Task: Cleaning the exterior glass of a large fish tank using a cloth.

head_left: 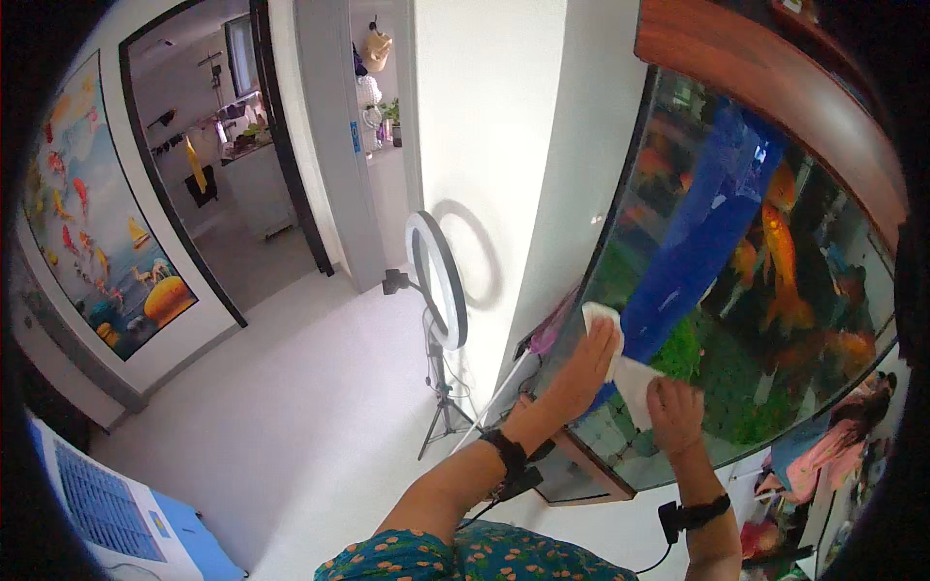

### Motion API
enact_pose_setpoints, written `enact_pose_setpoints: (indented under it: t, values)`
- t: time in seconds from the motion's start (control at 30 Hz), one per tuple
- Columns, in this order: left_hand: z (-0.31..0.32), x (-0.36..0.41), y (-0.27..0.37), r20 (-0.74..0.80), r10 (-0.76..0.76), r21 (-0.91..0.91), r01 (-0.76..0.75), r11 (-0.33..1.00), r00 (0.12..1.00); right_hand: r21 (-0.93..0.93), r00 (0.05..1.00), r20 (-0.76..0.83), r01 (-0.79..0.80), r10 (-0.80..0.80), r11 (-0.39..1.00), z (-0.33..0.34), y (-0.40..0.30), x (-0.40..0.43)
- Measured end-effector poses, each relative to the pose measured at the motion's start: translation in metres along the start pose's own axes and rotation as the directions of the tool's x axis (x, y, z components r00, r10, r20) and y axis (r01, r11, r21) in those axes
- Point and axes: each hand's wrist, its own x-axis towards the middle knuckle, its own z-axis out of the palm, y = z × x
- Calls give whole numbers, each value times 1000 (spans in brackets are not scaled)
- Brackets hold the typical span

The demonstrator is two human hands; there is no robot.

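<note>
Before me stands an aquarium (734, 363) with a glass front. My left hand (587, 367) lies flat near the left part of the pane, over a white cloth or tissue (596, 312). Lower and to the right, my right hand (677, 412) grips white cloth or tissue (636, 388) against the glass. Whether both hands hold one piece or two, I cannot tell. Orange fish (781, 240) and green plants (679, 348) show behind the pane. A broad blue band (697, 218) runs slantwise across it; whether it is inside or reflected is unclear.
A ring light (439, 283) on a tripod (439, 407) stands by the white wall corner (494, 131). A white pole (490, 407) leans beside the tank. At lower left is a blue-and-white air cooler (123, 501). Clothes (828, 465) are piled at right.
</note>
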Motion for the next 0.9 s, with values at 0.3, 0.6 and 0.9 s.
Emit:
enact_pose_setpoints:
  t: [0.3, 0.6, 0.9]
  values:
    - [8, -54, 18, 442, -42, 495, -205, 844, 896, 206, 959, 167, 192, -228, 960, 48, -24, -81]
    - [33, -82, 36, 663, -337, 649, -290, 703, 668, 185, 940, 301, 109, -162, 977, 24, -11, -104]
    - [150, -117, 49, -63, -578, -108, 570, 814, 814, 166, 988, 138, 50, -74, 985, -20, 15, -120]
